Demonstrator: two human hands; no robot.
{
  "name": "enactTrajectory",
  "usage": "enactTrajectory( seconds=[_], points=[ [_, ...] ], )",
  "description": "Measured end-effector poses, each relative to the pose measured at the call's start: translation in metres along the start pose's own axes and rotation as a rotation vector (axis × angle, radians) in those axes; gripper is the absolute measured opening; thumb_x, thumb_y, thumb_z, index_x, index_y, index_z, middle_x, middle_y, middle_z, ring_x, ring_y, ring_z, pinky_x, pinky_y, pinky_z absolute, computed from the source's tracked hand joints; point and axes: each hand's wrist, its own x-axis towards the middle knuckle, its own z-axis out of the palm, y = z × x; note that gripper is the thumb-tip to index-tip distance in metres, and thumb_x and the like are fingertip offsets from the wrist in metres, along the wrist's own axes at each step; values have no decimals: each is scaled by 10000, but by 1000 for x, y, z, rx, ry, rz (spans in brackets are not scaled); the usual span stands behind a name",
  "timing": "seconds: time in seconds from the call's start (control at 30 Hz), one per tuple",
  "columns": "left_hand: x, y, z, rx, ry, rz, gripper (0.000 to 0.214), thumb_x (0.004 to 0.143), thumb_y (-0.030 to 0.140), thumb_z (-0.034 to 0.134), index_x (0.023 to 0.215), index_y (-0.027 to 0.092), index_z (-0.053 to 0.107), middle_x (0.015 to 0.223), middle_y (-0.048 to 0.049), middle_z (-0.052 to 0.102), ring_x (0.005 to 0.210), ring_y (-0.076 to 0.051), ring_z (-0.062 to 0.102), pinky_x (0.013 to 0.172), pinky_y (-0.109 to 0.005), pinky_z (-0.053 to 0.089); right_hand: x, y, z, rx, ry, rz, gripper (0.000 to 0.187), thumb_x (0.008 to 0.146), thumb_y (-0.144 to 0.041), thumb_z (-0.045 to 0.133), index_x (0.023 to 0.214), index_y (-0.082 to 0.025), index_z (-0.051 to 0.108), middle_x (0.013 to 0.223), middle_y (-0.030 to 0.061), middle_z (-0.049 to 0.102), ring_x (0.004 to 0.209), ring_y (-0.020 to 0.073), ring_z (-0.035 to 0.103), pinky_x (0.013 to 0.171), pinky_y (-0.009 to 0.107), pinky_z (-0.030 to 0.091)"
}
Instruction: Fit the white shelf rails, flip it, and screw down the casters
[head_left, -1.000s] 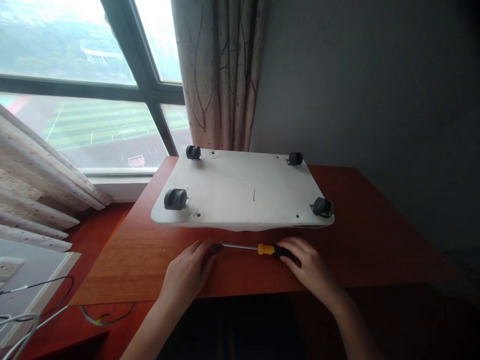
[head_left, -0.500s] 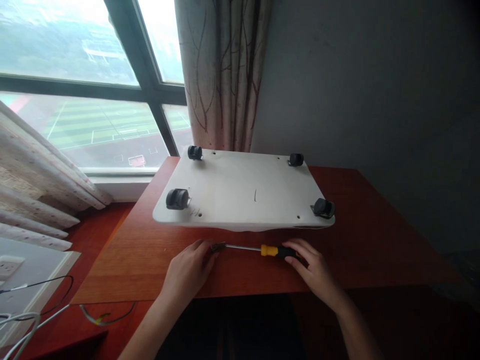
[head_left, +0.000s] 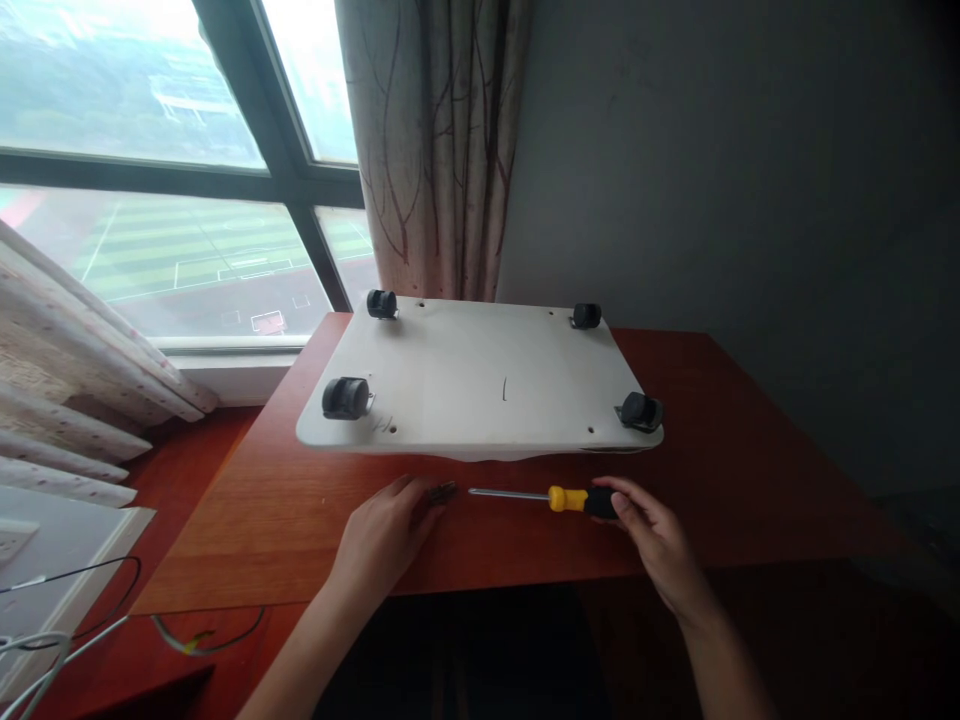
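Note:
My right hand [head_left: 651,535] grips a screwdriver [head_left: 568,499] by its yellow and black handle. The metal shaft points left, its tip a short gap away from my left hand [head_left: 390,530]. Between the fingers of that hand is a small dark metal piece [head_left: 442,491], too small to name surely; perhaps screws. Just beyond both hands lies a white board [head_left: 465,370], underside up, with black casters at its corners. The front left caster [head_left: 346,398] and the front right caster [head_left: 640,411] are nearest to me. Small holes show near the casters.
The board rests on a reddish-brown wooden table [head_left: 247,530], whose front edge runs just below my hands. A window [head_left: 202,250] and curtains [head_left: 435,150] are behind and to the left. Cables [head_left: 52,650] hang by a wall socket [head_left: 15,540] at lower left.
My right hand has drawn the screwdriver to the right, so its tip has come away from the small piece in my left hand. The view has shifted slightly.

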Motion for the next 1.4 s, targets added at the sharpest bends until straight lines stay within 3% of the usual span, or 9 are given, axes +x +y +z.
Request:
enactTrajectory(
  seconds=[0.17,0.53,0.77,0.93,1.17,1.4],
  points=[
    [1,-2,1,-36,8,4,226,925,336,573,1121,262,657,1021,-21,717,852,-208,682,717,-288,466,-3,2,3,11,26,24,359,910,-498,604,1126,-232,708,1258,87,637,1143,269,615,908,344,569],
    [-3,-1,4,-23,101,78,199,958,307,475,1072,245,626,919,-19,721,738,-184,670,640,-274,449,-6,5,4,9,45,30,361,910,-498,606,1138,-239,711,1260,86,651,1162,270,620,931,338,554],
    [-3,2,-2,-36,40,75,191,964,316,458,959,234,631,985,-31,712,751,-171,670,621,-257,446,-8,7,3,8,50,35,388,898,-515,613,1139,-228,712,1280,94,649,1150,282,629,922,361,565],
    [-3,3,-2,13,31,63,217,982,299,428,980,233,635,1016,-42,713,816,-195,688,619,-264,443,-9,8,5,25,66,37,404,887,-528,624,1139,-226,717,1273,100,656,1129,284,641,906,372,578],
    [-3,0,-1,-154,68,112,238,998,331,420,1019,229,634,1005,-38,721,854,-195,700,716,-287,503,-10,11,6,50,83,73,427,867,-557,642,1140,-240,726,1219,92,689,1050,269,682,887,364,580],
    [-6,1,-3,-238,173,141,170,972,290,472,1005,212,619,925,-29,713,780,-164,675,658,-255,504,-12,12,6,47,77,83,425,872,-556,636,1146,-242,718,1222,85,690,1015,254,693,886,349,567]
  ],
)
